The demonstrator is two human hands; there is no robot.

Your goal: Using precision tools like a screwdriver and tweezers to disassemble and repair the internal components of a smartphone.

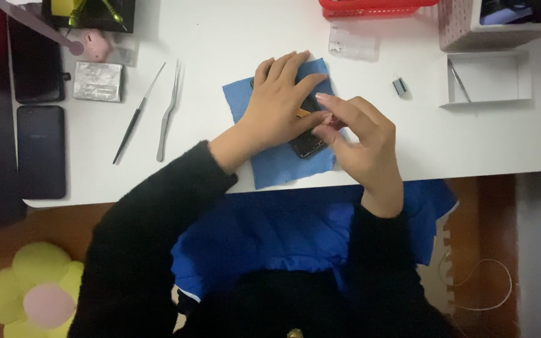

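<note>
A blue cloth point(277, 163) lies on the white table point(220, 37) near its front edge. On the cloth rests a small dark phone-like device point(307, 144), mostly hidden under my hands. My left hand point(277, 106) presses flat on it, thumb against a thin orange strip point(303, 112). My right hand point(358, 138) pinches at the device's right edge with fingertips together on something small; what it grips is too hidden to name.
Two metal tweezers point(169, 112) and a thin probe point(136, 119) lie left of the cloth. Two dark phones point(41, 150) sit at the far left, with a silver block point(98, 81). A small grey part point(399, 86), white tray point(489, 78), red basket point(370, 7).
</note>
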